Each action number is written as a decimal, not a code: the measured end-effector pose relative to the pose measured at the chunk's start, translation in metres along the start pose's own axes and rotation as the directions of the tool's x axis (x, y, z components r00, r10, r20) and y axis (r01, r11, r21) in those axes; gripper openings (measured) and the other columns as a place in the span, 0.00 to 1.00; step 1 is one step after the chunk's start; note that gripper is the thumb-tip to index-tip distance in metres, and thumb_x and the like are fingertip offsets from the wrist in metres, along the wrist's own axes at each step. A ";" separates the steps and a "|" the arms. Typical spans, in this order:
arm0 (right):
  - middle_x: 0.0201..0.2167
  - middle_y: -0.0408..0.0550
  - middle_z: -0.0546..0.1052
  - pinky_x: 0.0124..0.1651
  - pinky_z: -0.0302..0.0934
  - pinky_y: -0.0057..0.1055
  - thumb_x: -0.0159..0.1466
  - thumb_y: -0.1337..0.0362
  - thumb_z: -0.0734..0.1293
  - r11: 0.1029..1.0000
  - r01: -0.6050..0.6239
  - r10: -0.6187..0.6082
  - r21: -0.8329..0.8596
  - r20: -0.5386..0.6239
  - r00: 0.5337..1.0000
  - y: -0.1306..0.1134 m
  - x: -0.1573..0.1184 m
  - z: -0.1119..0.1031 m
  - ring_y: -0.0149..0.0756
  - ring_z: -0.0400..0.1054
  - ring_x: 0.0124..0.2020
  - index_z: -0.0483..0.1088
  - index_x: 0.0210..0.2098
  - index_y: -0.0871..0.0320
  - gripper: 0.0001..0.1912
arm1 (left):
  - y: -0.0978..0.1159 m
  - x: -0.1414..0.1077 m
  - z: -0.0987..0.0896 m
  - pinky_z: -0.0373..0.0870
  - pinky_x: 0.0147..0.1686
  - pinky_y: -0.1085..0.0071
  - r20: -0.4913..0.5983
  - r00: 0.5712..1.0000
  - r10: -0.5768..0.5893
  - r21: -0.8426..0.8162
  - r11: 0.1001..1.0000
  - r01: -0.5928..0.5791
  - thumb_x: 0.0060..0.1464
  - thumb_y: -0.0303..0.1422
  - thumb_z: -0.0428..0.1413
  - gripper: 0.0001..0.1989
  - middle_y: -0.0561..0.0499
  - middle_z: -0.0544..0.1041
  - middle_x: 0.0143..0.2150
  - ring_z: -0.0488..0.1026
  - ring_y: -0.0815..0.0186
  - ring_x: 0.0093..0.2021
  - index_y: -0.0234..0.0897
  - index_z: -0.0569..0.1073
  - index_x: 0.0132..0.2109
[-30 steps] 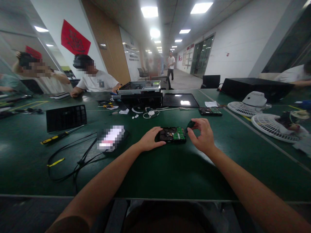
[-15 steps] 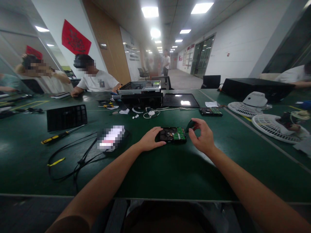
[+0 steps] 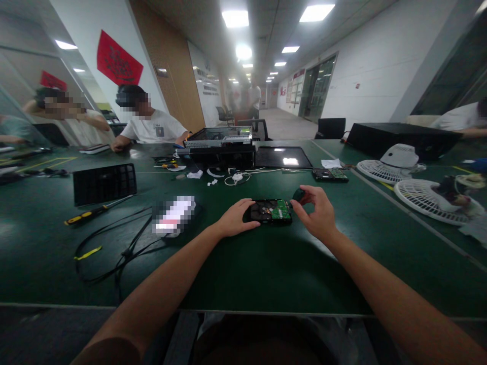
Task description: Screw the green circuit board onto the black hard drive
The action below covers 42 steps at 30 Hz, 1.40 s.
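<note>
A hard drive (image 3: 268, 211) with a green circuit board lies on the green table (image 3: 274, 274) in front of me. My left hand (image 3: 238, 218) grips its left end, thumb along the near edge and fingers at the far edge. Beside the drive's right end, my right hand (image 3: 314, 208) pinches a small dark object (image 3: 299, 195) between thumb and fingers. That object is too small and dark to make out clearly.
Behind the drive are an open computer case (image 3: 220, 147), a flat black panel (image 3: 283, 157) and a second drive (image 3: 330, 175). White fan parts (image 3: 388, 165) lie right. Left are a phone (image 3: 175, 217), cords, a screwdriver (image 3: 87, 215) and a black screen (image 3: 104, 185). People sit beyond.
The dark object in my right hand has tilted slightly, and the right thumb has moved a little left toward the drive. My left hand stays on the drive. A standing person in the background has shifted left.
</note>
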State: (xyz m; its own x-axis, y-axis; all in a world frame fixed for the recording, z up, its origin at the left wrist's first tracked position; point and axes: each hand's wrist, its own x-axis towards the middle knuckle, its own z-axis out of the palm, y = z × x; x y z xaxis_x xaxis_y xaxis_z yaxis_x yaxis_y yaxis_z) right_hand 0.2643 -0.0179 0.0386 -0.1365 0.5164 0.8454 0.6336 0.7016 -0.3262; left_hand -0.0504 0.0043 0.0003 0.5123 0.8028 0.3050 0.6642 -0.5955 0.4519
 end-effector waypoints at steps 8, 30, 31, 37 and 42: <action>0.43 0.50 0.74 0.47 0.75 0.48 0.71 0.60 0.67 0.999 0.038 -0.038 0.007 0.016 0.999 -0.005 0.004 -0.003 0.43 0.73 0.39 0.66 0.64 0.50 0.23 | -0.001 -0.001 0.000 0.63 0.71 0.47 0.001 1.000 -0.024 -0.008 1.000 0.024 0.58 0.55 0.64 0.42 0.40 0.66 0.72 0.65 0.45 0.71 0.42 0.65 0.72; 0.53 0.55 0.80 0.53 0.77 0.50 0.70 0.60 0.70 0.995 -0.066 0.065 0.078 0.015 0.998 0.000 -0.004 0.005 0.45 0.81 0.45 0.64 0.66 0.53 0.27 | 0.000 0.000 0.000 0.62 0.72 0.48 -0.003 1.000 0.000 -0.005 1.000 0.000 0.58 0.53 0.65 0.41 0.39 0.66 0.72 0.64 0.45 0.72 0.41 0.65 0.71; 0.54 0.56 0.80 0.53 0.77 0.50 0.69 0.60 0.70 0.995 -0.068 0.067 0.078 0.010 0.998 0.000 -0.004 0.005 0.46 0.81 0.46 0.64 0.66 0.53 0.27 | 0.000 0.000 0.000 0.62 0.72 0.48 -0.003 1.000 0.001 -0.007 1.000 -0.001 0.58 0.53 0.65 0.41 0.39 0.66 0.72 0.64 0.45 0.72 0.40 0.65 0.71; 0.57 0.56 0.79 0.53 0.78 0.49 0.67 0.60 0.73 0.993 -0.067 0.069 0.099 -0.016 0.997 0.002 -0.003 0.005 0.46 0.81 0.47 0.65 0.64 0.52 0.28 | 0.001 -0.001 -0.001 0.62 0.71 0.47 -0.002 1.000 -0.008 -0.008 1.000 0.008 0.58 0.53 0.65 0.41 0.40 0.66 0.72 0.65 0.46 0.71 0.41 0.65 0.71; 0.47 0.53 0.81 0.48 0.79 0.48 0.66 0.57 0.75 0.987 -0.113 0.118 0.112 -0.042 0.992 0.003 -0.005 0.008 0.44 0.81 0.40 0.65 0.60 0.53 0.27 | 0.001 0.000 -0.001 0.61 0.72 0.48 0.008 1.000 -0.013 0.005 1.000 0.013 0.59 0.53 0.64 0.41 0.39 0.66 0.72 0.64 0.46 0.72 0.40 0.64 0.72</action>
State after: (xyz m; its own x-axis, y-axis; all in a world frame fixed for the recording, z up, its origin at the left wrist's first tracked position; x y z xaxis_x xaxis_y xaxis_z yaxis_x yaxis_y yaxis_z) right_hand 0.2611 -0.0146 0.0302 -0.0287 0.5749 0.8177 0.5553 0.6893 -0.4652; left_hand -0.0507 0.0035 0.0018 0.5077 0.8103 0.2926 0.6733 -0.5851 0.4520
